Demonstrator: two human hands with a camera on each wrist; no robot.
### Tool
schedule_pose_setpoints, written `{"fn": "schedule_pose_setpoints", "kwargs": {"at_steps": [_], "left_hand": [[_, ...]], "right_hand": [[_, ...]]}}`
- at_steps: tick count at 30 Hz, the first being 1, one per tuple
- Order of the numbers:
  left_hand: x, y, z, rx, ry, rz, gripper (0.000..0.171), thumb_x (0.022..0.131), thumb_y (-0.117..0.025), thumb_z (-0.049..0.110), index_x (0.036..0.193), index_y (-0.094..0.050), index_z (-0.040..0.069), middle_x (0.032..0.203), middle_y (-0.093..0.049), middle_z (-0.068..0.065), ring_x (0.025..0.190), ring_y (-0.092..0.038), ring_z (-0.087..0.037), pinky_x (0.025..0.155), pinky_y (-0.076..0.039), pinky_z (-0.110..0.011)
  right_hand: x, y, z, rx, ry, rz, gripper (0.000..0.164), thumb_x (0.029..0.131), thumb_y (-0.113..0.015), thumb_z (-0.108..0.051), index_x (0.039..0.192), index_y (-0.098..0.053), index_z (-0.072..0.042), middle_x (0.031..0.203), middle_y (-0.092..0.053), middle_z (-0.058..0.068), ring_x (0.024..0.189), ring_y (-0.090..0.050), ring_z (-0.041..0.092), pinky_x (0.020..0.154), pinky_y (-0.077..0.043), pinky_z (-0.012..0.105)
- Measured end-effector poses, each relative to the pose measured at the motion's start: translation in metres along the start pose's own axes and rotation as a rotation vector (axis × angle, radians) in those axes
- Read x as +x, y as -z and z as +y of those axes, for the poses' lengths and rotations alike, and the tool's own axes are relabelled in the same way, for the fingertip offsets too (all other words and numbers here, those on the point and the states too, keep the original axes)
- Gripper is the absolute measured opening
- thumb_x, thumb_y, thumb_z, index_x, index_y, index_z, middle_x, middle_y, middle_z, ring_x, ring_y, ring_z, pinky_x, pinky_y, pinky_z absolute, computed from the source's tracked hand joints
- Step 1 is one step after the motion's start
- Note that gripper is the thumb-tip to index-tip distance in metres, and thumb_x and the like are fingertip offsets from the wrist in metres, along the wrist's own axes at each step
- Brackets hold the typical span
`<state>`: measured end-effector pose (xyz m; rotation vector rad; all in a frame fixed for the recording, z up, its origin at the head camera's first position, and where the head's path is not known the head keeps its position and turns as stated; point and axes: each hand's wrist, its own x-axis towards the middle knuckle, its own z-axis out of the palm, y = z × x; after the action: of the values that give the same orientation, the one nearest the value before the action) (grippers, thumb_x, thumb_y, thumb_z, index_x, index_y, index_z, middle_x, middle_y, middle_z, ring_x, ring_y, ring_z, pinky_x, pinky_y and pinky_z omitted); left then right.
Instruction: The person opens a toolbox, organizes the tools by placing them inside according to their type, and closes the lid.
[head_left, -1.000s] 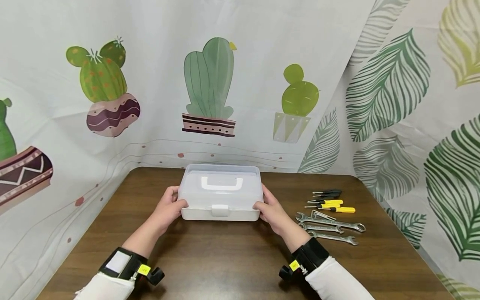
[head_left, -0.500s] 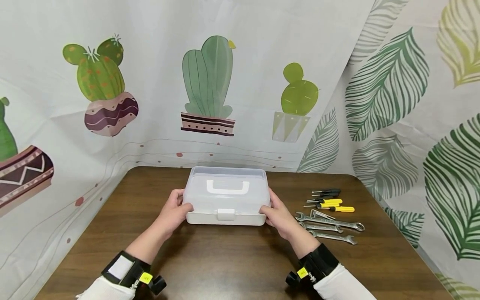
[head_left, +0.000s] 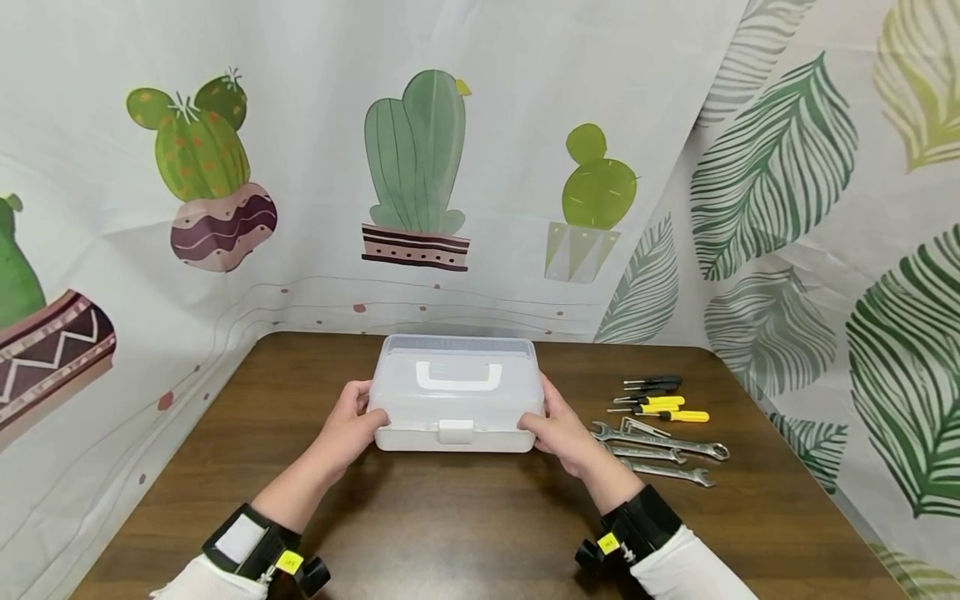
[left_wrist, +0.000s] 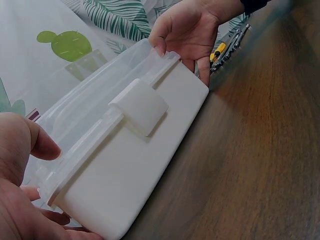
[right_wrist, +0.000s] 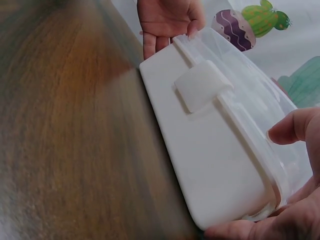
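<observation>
A white plastic toolbox (head_left: 412,439) with a translucent lid (head_left: 457,367), a white carry handle (head_left: 458,382) and a front latch (head_left: 455,431) sits near the back middle of the table. Its lid is down. My left hand (head_left: 350,429) grips the left end, with the thumb on the lid's front corner and fingers around the side. At the opposite end my right hand (head_left: 558,432) holds it the same way. Both wrist views show the latch (left_wrist: 140,106) lying over the seam between lid and base. The box appears to contain nothing visible through the cloudy lid.
On the right of the brown wooden table (head_left: 450,525) lie black screwdrivers (head_left: 662,384), yellow-handled screwdrivers (head_left: 684,416), hex keys (head_left: 643,427) and several wrenches (head_left: 675,475). A patterned cloth (head_left: 510,167) hangs right behind the table's back edge.
Both hands have brought the toolbox slightly to the right and toward me, mostly in the first half second. Since then it has barely moved. The tools stay where they were.
</observation>
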<state>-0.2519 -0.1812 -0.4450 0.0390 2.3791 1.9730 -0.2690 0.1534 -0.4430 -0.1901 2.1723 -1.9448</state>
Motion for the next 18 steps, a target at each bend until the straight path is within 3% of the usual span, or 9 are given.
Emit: {"fn": "schedule_pose_setpoints", "kwargs": {"at_steps": [8,18], "left_hand": [[-0.0016,-0.0010,-0.0008,-0.024,0.009,-0.036,0.062,0.093,-0.053,0.001,0.150,-0.027,0.001,0.152,-0.046,-0.025,0.126,-0.056,-0.032,0.096,-0.055,-0.038],[-0.0047,-0.0039,-0.0008,-0.012,0.007,-0.037,0.063,0.093,-0.054,0.003,0.150,-0.026,0.002,0.154,-0.045,-0.025,0.127,-0.055,-0.032,0.097,-0.055,-0.039]], "right_hand": [[-0.0031,0.0009,-0.0009,0.013,0.001,-0.023,0.108,0.081,-0.065,0.000,0.166,-0.008,-0.035,0.141,-0.045,0.025,0.108,-0.064,0.030,0.083,-0.060,0.053],[-0.0033,0.0052,-0.0039,-0.024,-0.006,-0.028,0.109,0.080,-0.065,-0.001,0.166,-0.005,-0.031,0.139,-0.046,0.027,0.105,-0.065,0.030,0.080,-0.061,0.054]]}}
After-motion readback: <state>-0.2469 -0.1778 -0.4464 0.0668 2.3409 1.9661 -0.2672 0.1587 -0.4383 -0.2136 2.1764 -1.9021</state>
